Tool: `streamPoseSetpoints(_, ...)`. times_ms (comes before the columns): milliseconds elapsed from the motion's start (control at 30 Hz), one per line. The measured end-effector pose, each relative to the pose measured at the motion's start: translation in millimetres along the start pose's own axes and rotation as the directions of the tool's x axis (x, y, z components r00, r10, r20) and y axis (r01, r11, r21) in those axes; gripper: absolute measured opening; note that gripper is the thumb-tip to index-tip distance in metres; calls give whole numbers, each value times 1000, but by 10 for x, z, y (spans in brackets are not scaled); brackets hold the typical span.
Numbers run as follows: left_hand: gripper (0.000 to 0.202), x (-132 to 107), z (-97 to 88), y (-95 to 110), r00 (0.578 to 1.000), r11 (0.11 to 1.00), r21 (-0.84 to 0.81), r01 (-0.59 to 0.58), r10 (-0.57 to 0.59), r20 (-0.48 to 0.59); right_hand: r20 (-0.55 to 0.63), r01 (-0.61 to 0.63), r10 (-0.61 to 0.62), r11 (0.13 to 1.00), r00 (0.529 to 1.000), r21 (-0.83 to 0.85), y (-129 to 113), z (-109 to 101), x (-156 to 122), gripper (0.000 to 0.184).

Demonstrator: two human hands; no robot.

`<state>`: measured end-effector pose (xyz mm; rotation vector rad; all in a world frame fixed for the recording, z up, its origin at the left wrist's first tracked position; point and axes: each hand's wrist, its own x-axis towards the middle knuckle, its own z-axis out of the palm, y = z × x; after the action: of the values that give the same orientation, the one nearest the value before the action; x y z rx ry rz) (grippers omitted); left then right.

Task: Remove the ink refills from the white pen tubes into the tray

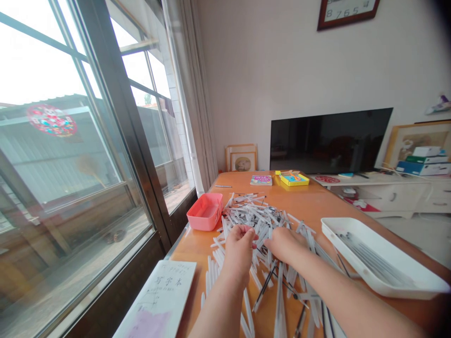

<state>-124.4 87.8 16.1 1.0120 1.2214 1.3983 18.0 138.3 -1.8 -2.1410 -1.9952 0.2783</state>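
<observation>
Nearest the viewer, a paper-covered book (158, 300) is lying along the table's left side. Loose clear plastic tubes (248, 307) are fanning out beside it, thin dark rods (265, 286) crossing among them. Risk: a forearm, passing low overhead, could be catching these and rolling them.

Both hands are hanging over the heap. The left hand (241, 241) is showing its fingers bent in, thumb drawn close to them; whether it is gripping anything, one cannot tell. The right hand (287, 241) is pointing inward, its fingertips mostly hidden (grip likewise undeterminable). Since the tubes are lying tangled, pulling one could be dragging its neighbours along.

On the right, a white tray (391, 256) is holding slender grey rods (362, 251). It is sitting near the table's edge; a swing of the right elbow could be tipping it.

Further off, the main pile (252, 213) is leaning close to a red plastic bin (206, 220) at the left edge; a hard push could be shoving the bin off.

At the far end, a yellow box (294, 180) is standing clear of trouble.
</observation>
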Motion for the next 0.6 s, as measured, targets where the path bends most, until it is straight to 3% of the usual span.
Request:
streamPoseSetpoints(133, 18, 10, -2, -18, 1000, 1000, 24, 17, -17, 16, 8, -53, 53, 999, 999, -8, 4, 16, 55, 33)
streamPoseSetpoints(267, 20, 38, -26, -39, 1000, 999, 27, 17, -17, 9, -7, -24, 24, 999, 1000, 32, 60, -54, 26, 33)
streamPoseSetpoints(433, 30, 45, -40, -29, 1000, 999, 43, 13, -14, 20, -97, 141, -131, 984, 987, 108, -6, -215, -179, 39)
streamPoseSetpoints(600, 37, 41, -41, -13, 992, 1000, 29, -3, -1, 128, -145, 339, -316, 924, 938, 176, -175, -278, -365, 35)
